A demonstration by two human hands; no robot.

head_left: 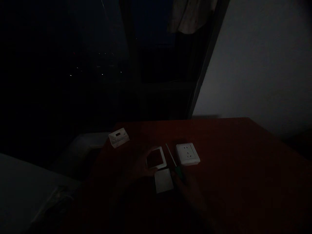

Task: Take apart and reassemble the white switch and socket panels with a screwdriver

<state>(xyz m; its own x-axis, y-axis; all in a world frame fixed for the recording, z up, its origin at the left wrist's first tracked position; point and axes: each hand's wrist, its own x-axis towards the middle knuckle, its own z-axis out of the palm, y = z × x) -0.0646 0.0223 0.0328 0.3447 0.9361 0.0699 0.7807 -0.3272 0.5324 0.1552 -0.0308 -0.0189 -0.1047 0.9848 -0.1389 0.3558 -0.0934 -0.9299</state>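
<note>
The scene is very dark. On a red-brown table (234, 152) my left hand (138, 167) rests beside a white square frame (157, 158), its fingers touching the frame's left edge. My right hand (187, 188) grips a screwdriver (172, 156) with a green handle; its thin shaft points away from me, between the frame and a white wall socket (187, 153). A flat white cover plate (163, 180) lies between my two hands, just in front of the frame.
Another white socket part (119, 137) lies near the table's far left corner. A pale wall (263, 61) rises at the right, a dark window (97, 65) at the back, and a grey cushion-like surface (24, 191) at the left.
</note>
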